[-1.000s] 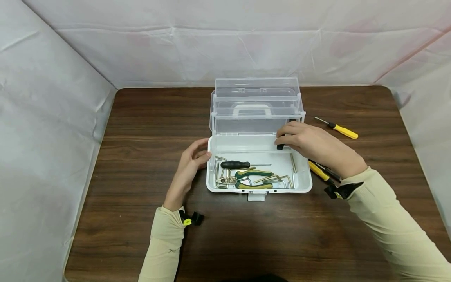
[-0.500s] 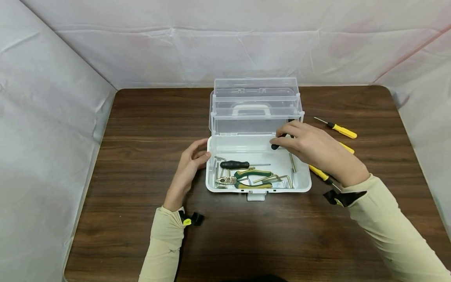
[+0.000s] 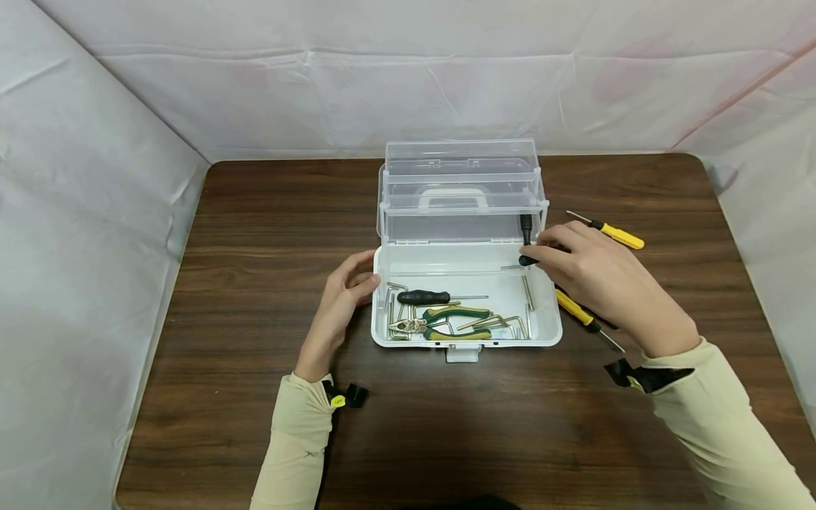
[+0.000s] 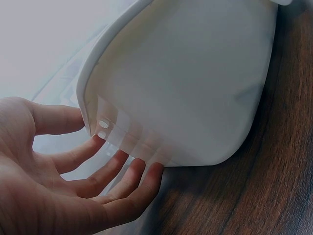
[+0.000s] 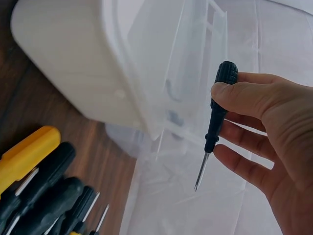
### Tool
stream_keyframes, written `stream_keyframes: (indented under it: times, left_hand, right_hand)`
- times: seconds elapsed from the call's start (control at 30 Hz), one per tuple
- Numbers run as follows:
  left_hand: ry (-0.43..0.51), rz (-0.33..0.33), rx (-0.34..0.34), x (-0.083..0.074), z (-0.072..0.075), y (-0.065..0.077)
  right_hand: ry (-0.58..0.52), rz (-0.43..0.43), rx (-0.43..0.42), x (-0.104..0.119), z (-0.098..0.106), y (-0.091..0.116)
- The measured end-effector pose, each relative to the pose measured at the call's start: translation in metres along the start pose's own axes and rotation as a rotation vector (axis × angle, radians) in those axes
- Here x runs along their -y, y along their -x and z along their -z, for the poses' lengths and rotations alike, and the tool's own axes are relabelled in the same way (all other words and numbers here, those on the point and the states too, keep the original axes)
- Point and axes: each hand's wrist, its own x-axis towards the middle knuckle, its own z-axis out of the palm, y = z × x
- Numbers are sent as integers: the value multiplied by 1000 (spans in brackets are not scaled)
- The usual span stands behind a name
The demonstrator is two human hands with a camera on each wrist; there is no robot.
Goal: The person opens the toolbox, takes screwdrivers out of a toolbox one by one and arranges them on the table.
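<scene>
My right hand (image 3: 596, 276) is over the right end of an open white toolbox (image 3: 465, 263). In the right wrist view, its thumb and fingers pinch a small black-handled screwdriver (image 5: 217, 112) with the metal tip downward. At the box's left end, my left hand (image 3: 344, 301) rests its thumb at the rim and its bent fingertips on the outer wall; the left wrist view shows the wall (image 4: 186, 88) close up. Inside the box lie a black screwdriver (image 3: 423, 297), green-and-yellow pliers (image 3: 455, 312) and several hex keys (image 3: 503, 322).
Clear tiered trays (image 3: 462, 191) stand raised at the back of the box. A dark handle (image 3: 525, 225) shows at their right end. On the brown table (image 3: 268, 219) to the right lie a yellow screwdriver (image 3: 621, 236) and, nearer, another yellow-handled one (image 3: 574, 308) beside several black handles (image 5: 54, 200).
My right hand, holding the small screwdriver, has shifted slightly left and then back to the right, uncovering more of the dark handle at the trays. My left hand stays at the box's end.
</scene>
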Motion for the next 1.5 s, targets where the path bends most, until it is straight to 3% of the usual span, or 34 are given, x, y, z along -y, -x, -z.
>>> stream_keyframes:
  times: [0.53,0.67,0.9,1.3,1.5]
  left_hand:
    - [-12,-4,2,0,0,0]
    - [-21,-4,4,-1,0,0]
    - [-17,-4,6,-2,0,1]
    - [-20,4,-3,-1,-1,0]
    - [-15,1,-2,-1,-1,0]
  right_hand:
    - [15,-170,-81,-18,-7,47]
    - [-4,-228,-91,-21,-14,56]
    - [-60,-254,-116,-30,-33,69]
    - [-70,-371,-6,-38,-47,84]
    - [-65,-365,-35,-42,-53,88]
